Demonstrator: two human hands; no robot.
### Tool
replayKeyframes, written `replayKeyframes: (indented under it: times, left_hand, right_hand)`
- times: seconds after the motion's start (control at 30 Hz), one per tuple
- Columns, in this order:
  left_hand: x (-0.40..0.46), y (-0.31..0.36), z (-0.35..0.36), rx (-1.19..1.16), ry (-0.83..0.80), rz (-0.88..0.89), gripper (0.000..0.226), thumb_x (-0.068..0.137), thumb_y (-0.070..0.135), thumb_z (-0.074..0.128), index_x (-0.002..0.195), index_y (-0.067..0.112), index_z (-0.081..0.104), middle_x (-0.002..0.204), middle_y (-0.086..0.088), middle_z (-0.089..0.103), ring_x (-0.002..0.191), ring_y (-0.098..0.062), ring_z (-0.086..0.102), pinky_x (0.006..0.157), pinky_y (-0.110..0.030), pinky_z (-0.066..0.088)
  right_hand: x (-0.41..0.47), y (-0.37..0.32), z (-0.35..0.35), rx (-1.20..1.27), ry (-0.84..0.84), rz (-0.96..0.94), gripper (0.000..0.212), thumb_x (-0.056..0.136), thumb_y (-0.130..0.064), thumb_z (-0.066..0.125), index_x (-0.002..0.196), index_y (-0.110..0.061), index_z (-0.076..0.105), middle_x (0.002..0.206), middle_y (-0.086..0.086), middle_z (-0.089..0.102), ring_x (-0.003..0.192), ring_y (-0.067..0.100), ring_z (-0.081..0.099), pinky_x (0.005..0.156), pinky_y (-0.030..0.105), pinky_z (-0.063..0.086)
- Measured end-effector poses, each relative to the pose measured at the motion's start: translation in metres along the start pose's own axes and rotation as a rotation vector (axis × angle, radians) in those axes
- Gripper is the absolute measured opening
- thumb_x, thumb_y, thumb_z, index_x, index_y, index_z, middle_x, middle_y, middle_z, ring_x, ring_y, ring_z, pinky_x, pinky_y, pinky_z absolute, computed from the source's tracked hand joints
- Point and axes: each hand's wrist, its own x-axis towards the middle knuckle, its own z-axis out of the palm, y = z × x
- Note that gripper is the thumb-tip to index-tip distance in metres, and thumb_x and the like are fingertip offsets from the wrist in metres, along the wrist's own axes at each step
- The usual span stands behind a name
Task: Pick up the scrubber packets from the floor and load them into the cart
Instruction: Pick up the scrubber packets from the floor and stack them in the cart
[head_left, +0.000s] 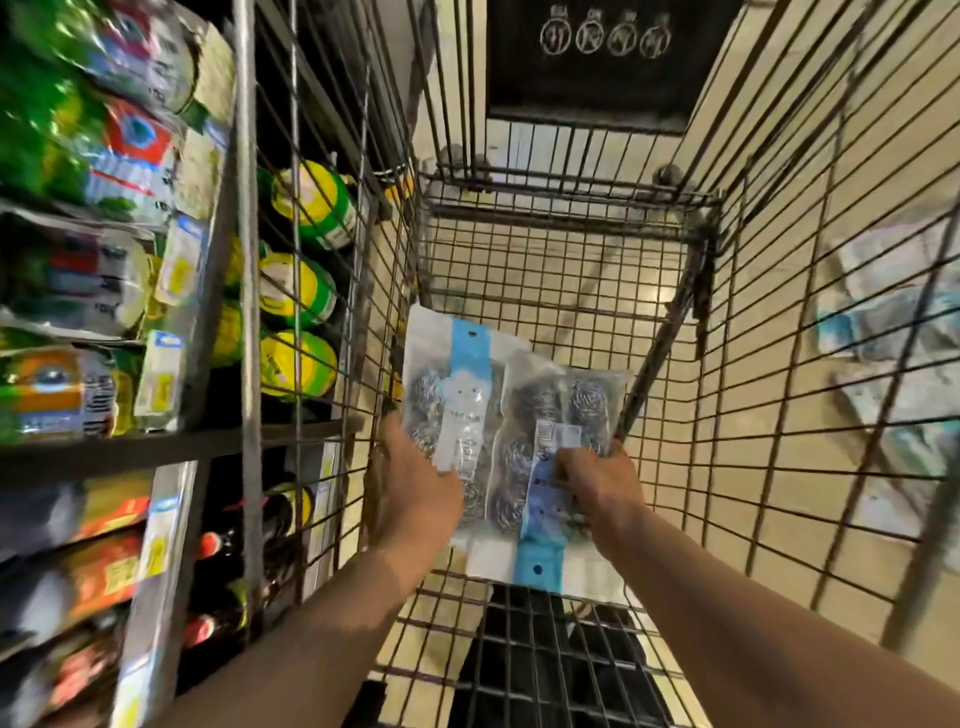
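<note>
Shop shelves are lining the left; inside the cart, the left hand and right hand are each pinching a scrubber packet, seemingly loosely; slippery film could be sliding free.

Two bare forearms reach in from the near edge. No sleeves, watch or rings show. Left hand and right hand are ungloved; fingers mostly hidden.
</note>
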Motion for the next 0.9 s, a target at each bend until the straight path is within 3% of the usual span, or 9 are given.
replayKeyframes:
  times: [0.17,0.27,0.33,0.43,0.53,0.63,0.73,0.83,0.9]
  left_hand:
    - [0.0,-0.019,-0.005,0.463,-0.018,0.177,0.075,0.094,0.025,0.06,0.153,0.02,0.013,0.093,-0.003,0.068,0.076,-0.02,0.065,0.052,-0.03,0.044]
    - [0.004,-0.017,-0.005,0.606,-0.066,0.176,0.063,0.096,0.022,0.059,0.146,0.017,0.022,0.098,-0.005,0.072,0.081,-0.024,0.069,0.061,-0.033,0.05]
    - [0.011,-0.014,-0.003,0.798,-0.071,0.204,0.061,0.097,0.016,0.058,0.149,0.013,0.026,0.107,-0.007,0.074,0.091,-0.026,0.072,0.065,-0.035,0.049]
    - [0.018,-0.004,0.0,1.091,-0.091,0.26,0.052,0.101,0.007,0.049,0.15,0.007,0.031,0.122,-0.006,0.071,0.106,-0.023,0.073,0.073,-0.035,0.054]
    - [0.027,0.006,0.001,1.185,-0.125,0.277,0.049,0.102,0.006,0.047,0.149,0.009,0.031,0.129,-0.004,0.07,0.114,-0.023,0.071,0.075,-0.034,0.053]
    - [0.027,0.011,-0.009,1.108,-0.08,0.293,0.046,0.103,0.015,0.049,0.147,0.012,0.036,0.119,-0.004,0.073,0.105,-0.024,0.074,0.064,-0.033,0.043]
    - [0.005,0.016,-0.032,0.849,-0.003,0.464,0.048,0.102,0.036,0.059,0.141,0.022,0.036,0.105,0.001,0.074,0.083,-0.018,0.071,0.063,-0.03,0.048]
    - [-0.015,0.023,-0.062,0.468,-0.091,0.491,0.032,0.099,0.045,0.061,0.124,0.032,0.045,0.1,0.008,0.069,0.083,-0.014,0.069,0.072,-0.034,0.059]
    - [-0.029,0.03,-0.08,0.295,-0.197,0.448,0.026,0.098,0.042,0.065,0.118,0.031,0.051,0.099,0.009,0.066,0.081,-0.008,0.068,0.067,-0.031,0.057]
  right_hand:
    - [-0.003,-0.004,-0.002,-0.182,0.036,-0.035,0.031,0.091,-0.006,0.068,0.112,-0.016,0.048,0.097,0.009,0.071,0.074,0.022,0.075,0.055,0.031,0.06]
    - [-0.004,0.0,-0.003,-0.317,0.1,-0.061,0.029,0.092,-0.01,0.069,0.109,-0.014,0.045,0.093,0.006,0.068,0.065,0.015,0.068,0.045,0.021,0.052]
    - [-0.009,0.002,-0.001,-0.38,0.125,-0.044,0.037,0.089,-0.02,0.072,0.107,-0.021,0.04,0.104,0.006,0.065,0.079,0.017,0.066,0.059,0.023,0.057]
    - [-0.011,0.005,0.001,-0.557,0.165,-0.046,0.069,0.08,-0.032,0.073,0.137,-0.018,0.037,0.132,0.012,0.05,0.123,0.032,0.052,0.105,0.049,0.051]
    - [-0.017,-0.003,0.001,-0.713,0.139,-0.034,0.067,0.083,-0.032,0.069,0.14,-0.014,0.039,0.135,0.013,0.048,0.128,0.032,0.045,0.107,0.048,0.045]
    - [-0.024,-0.009,0.002,-0.686,0.123,-0.009,0.068,0.086,-0.024,0.069,0.144,-0.012,0.037,0.139,0.014,0.047,0.13,0.032,0.047,0.111,0.049,0.046]
    - [-0.041,-0.016,-0.008,-0.654,0.138,-0.09,0.071,0.086,-0.024,0.071,0.146,-0.011,0.036,0.135,0.015,0.051,0.124,0.032,0.054,0.105,0.05,0.052]
    - [-0.076,-0.032,-0.029,-0.569,0.062,-0.231,0.044,0.092,-0.021,0.069,0.13,-0.013,0.049,0.106,0.004,0.063,0.091,0.022,0.067,0.079,0.036,0.062]
    - [-0.104,-0.047,-0.045,-0.489,-0.024,-0.307,0.04,0.099,-0.018,0.063,0.136,-0.011,0.053,0.101,-0.001,0.067,0.08,0.016,0.071,0.054,0.017,0.057]
